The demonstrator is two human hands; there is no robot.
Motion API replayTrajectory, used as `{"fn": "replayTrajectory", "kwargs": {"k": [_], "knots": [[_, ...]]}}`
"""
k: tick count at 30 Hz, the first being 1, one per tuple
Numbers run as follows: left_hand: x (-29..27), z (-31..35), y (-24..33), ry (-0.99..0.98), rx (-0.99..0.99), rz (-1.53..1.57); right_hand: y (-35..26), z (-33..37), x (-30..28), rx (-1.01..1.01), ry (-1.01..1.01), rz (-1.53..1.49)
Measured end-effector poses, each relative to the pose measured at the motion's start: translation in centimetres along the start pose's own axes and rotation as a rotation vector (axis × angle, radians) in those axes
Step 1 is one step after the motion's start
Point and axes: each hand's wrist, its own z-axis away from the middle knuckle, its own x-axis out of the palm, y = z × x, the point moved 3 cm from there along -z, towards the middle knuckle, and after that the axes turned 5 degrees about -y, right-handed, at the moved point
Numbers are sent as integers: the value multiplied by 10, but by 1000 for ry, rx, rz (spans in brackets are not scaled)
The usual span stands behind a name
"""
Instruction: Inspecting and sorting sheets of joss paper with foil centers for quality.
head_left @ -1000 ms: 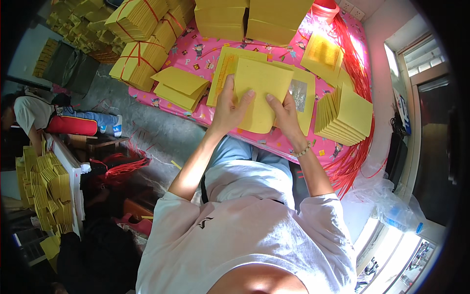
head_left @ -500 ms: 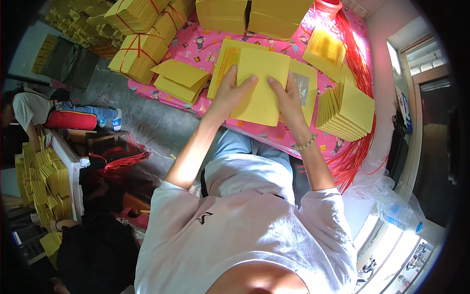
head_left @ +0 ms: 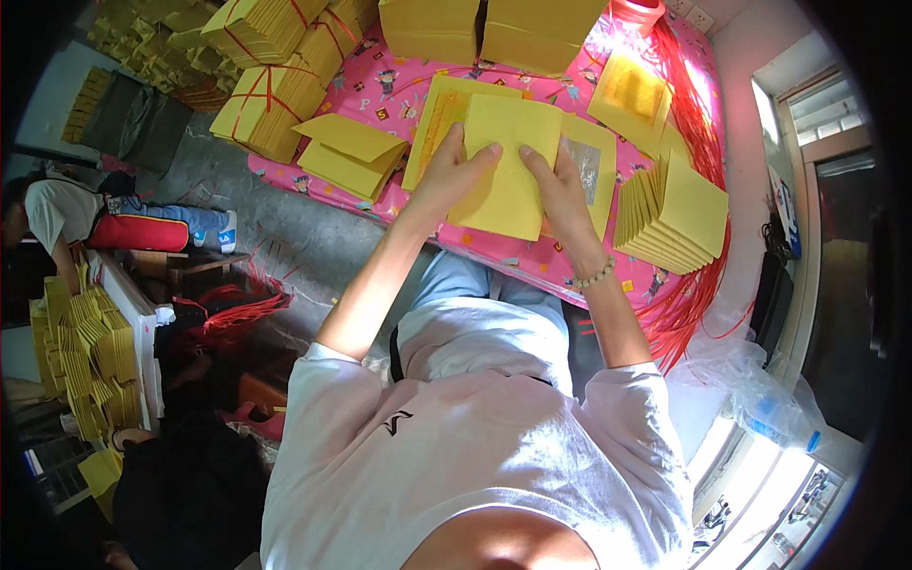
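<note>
Between my two hands is a folded yellow paper (head_left: 506, 190), held upright over the table. My left hand (head_left: 452, 175) grips its left edge, thumb flat on the near face and fingers behind. At its right edge my right hand (head_left: 564, 199) grips the same way, a bead bracelet round the wrist. Behind the held paper lie a yellow sheet with an orange print (head_left: 434, 123) and another with a silver patch (head_left: 582, 169), both partly covered. Some loosely folded yellow paper (head_left: 347, 166) rests left of my left hand. A fanned stack of folded yellow papers (head_left: 673, 217) stands to the right.
A pink patterned cloth (head_left: 388, 114) covers the table. Tied yellow bundles (head_left: 271, 109) and big yellow stacks (head_left: 537, 38) stand at the back. Red strands (head_left: 689, 104) hang down the right side. On the left, other people work by a table (head_left: 142, 332) with yellow papers.
The lower edge of the held paper has risen very slightly. Both hands keep nearly the same place and grip.
</note>
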Motion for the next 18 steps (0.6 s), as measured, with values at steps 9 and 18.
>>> {"fn": "replayTrajectory", "kwargs": {"k": [9,18], "knots": [[18,15,-1,44,357,-12,-14,21,6,-135,24,138],[31,37,14,17,512,-171,-13,33,2,-209,-39,81]]}}
